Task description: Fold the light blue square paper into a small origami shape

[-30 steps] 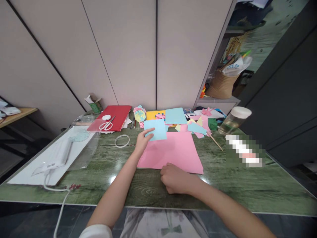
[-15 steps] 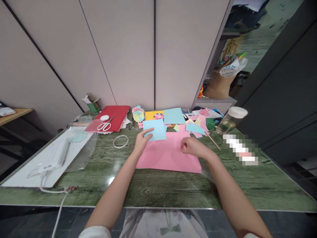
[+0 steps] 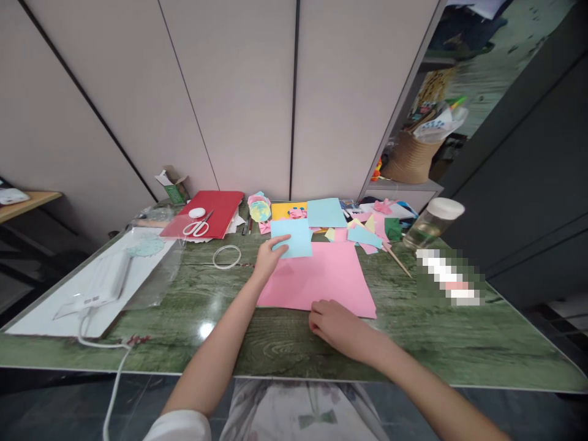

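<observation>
A large pink paper sheet (image 3: 321,275) lies flat on the green table (image 3: 459,343) in front of me. My left hand (image 3: 267,258) rests at its far left corner, fingers pinching the near left corner of a light blue paper square (image 3: 294,237) that overlaps the pink sheet's far edge. My right hand (image 3: 333,323) lies at the pink sheet's near edge, fingers curled, touching the paper.
Behind lie more blue, yellow and pink paper scraps (image 3: 362,233), a red folder (image 3: 214,211) with white scissors (image 3: 196,228), and a white ring (image 3: 226,256). A jar with a white lid (image 3: 432,223) stands right. A white device with cable (image 3: 98,285) lies left.
My right hand came back from the middle of the pink sheet to its near edge. My left hand stayed on the blue square.
</observation>
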Demonstrator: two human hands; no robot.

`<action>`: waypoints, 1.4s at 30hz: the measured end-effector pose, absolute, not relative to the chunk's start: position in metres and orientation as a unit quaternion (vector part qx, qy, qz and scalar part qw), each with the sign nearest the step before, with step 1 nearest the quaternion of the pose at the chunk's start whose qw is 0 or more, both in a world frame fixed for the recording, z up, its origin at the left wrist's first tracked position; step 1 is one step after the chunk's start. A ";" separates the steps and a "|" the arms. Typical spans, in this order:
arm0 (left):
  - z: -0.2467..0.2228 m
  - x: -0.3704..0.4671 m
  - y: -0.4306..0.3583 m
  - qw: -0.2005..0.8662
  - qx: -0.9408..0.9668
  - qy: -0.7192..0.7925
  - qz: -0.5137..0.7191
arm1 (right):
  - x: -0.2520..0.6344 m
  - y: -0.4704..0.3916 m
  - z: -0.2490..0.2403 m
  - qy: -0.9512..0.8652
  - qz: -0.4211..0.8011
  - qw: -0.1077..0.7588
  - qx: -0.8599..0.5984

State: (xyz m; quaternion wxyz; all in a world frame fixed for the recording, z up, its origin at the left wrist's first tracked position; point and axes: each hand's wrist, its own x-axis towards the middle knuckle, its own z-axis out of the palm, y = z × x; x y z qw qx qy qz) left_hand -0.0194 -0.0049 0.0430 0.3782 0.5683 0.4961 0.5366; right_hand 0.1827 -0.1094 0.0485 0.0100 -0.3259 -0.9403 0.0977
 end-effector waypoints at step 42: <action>0.041 -0.019 -0.005 0.383 0.570 0.492 0.535 | 0.155 -0.148 0.010 -0.900 -0.093 0.010 -0.425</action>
